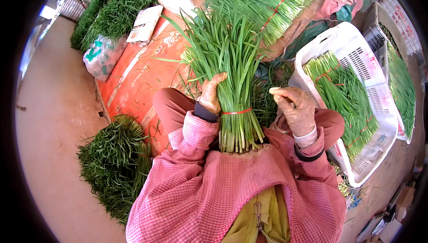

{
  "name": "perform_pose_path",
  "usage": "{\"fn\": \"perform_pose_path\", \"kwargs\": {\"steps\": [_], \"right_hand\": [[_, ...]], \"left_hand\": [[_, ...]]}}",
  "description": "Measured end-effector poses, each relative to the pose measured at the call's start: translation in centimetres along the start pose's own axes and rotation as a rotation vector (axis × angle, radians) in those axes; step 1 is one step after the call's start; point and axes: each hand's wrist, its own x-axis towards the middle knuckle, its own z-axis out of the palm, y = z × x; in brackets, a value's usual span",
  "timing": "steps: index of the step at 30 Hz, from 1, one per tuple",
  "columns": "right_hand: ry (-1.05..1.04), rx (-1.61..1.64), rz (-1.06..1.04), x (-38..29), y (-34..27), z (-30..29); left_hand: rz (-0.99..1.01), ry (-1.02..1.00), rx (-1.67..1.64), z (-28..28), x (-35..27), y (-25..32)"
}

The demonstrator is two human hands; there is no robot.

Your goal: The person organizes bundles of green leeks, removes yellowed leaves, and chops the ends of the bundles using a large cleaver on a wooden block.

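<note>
A bunch of green garlic chives, bound near its cut ends by a red band, stands upright against my lap with its leaves pointing away from me. My left hand, in a thin translucent glove, grips the bunch from its left side, thumb across the leaves. My right hand, gloved too, is raised to the right of the bunch and apart from it. Its thumb and forefinger are bent close together; whether something thin lies between them cannot be told. Loose dark leaves lie below, between the bunch and my right hand.
At right stands a white plastic crate with banded chives. More banded chives lie ahead on sacking. Dark green piles lie lower left and upper left, the latter by a plastic bag. Red sheeting covers floor ahead left.
</note>
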Motion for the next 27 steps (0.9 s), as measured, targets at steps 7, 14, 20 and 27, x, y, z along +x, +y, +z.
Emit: {"fn": "perform_pose_path", "kwargs": {"steps": [7,14,20,27], "right_hand": [[-0.237,0.139,0.074,-0.3,-0.4,5.9],[-0.197,0.722,0.500,-0.2,-0.4,2.2],[-0.154,-0.106,-0.079,-1.1,-3.6,4.4],[-0.200,-0.287,-0.112,-0.3,-2.2,6.5]], "left_hand": [[-0.054,-0.083,-0.049,0.3,-0.3,0.1],[0.039,-0.143,-0.248,-0.3,-0.2,4.5],[0.255,-0.113,-0.255,0.3,0.3,7.1],[0.287,-0.025,-0.217,0.2,0.5,7.1]]}}
